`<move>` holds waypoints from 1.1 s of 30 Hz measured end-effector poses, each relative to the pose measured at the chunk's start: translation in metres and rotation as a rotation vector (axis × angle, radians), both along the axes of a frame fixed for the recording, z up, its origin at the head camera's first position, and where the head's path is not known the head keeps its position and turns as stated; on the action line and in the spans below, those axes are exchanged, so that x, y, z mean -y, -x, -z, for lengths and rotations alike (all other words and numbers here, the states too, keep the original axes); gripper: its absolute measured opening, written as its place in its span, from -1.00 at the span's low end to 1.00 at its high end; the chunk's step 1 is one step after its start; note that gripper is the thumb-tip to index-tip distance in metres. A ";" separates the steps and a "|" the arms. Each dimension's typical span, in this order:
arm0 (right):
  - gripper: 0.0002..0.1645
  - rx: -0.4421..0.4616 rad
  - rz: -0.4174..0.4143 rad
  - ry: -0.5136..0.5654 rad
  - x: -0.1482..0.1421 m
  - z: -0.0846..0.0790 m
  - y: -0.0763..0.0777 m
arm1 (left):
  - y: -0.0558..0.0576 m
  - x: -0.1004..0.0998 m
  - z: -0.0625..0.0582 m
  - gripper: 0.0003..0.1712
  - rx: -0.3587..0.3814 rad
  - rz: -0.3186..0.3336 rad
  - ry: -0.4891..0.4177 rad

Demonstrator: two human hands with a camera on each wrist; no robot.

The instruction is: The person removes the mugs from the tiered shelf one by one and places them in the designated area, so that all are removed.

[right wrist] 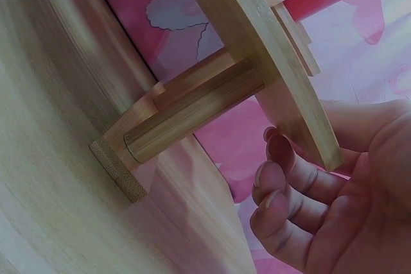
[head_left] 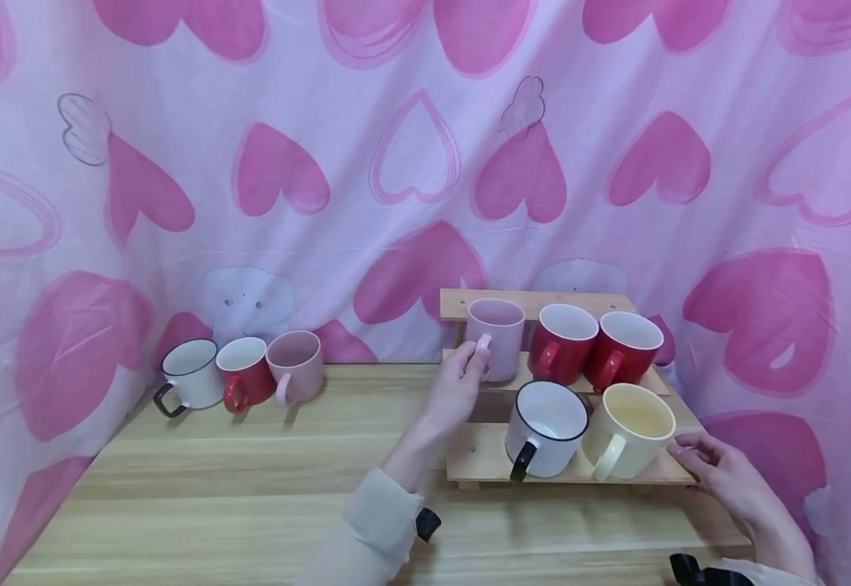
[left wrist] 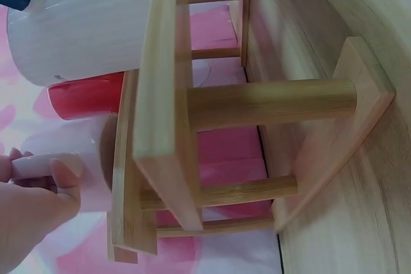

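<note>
My left hand (head_left: 456, 389) pinches the handle of a pink mug (head_left: 497, 342) at the left end of the middle tier of a wooden stepped rack (head_left: 480, 465). The left wrist view shows the thumb and fingers round that handle, the mug's base by the board. My right hand (head_left: 725, 476) holds the right front corner of the lowest tier, its fingers (right wrist: 273, 213) curled around the board's end. Close to it stands a cream mug (head_left: 629, 431), with a black-rimmed white mug (head_left: 546, 427) on its left. Two red mugs (head_left: 563, 342) stand right of the pink one.
On the table (head_left: 249, 488) at the back left stand a white mug with a black handle (head_left: 192, 376), a red mug (head_left: 243, 374) and another pink mug (head_left: 296, 366). A pink heart-patterned curtain (head_left: 286, 244) hangs behind the table and along its sides.
</note>
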State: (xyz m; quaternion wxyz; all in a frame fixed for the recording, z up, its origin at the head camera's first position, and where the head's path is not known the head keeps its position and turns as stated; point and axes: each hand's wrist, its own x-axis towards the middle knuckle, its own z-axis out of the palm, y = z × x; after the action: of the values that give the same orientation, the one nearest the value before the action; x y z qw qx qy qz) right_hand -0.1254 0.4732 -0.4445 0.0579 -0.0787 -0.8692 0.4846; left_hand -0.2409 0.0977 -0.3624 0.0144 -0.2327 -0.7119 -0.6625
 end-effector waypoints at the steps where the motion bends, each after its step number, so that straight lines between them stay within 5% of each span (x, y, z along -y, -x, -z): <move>1: -0.75 0.003 0.001 -0.001 0.000 0.000 0.000 | 0.000 0.001 0.000 -0.66 -0.004 0.011 -0.005; 9: -0.62 0.016 -0.004 -0.005 -0.001 0.000 -0.001 | -0.009 0.028 -0.014 -0.64 -0.047 0.080 -0.040; 16: -0.51 0.009 -0.012 0.002 0.005 -0.004 0.004 | -0.015 0.076 -0.020 -0.68 -0.037 0.053 -0.074; 24: -0.55 0.015 -0.003 -0.008 0.007 -0.004 0.005 | -0.017 0.129 -0.007 -0.71 -0.051 -0.049 -0.026; 33: -0.66 -0.003 -0.006 0.037 0.003 -0.003 0.000 | -0.025 0.167 0.012 -0.71 -0.063 -0.067 0.001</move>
State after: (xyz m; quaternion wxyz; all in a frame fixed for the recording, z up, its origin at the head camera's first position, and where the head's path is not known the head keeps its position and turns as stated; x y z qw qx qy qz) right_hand -0.1258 0.4705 -0.4414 0.0563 -0.0764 -0.8602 0.5010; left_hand -0.2160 -0.0695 -0.3739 0.0590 -0.2293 -0.7188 -0.6536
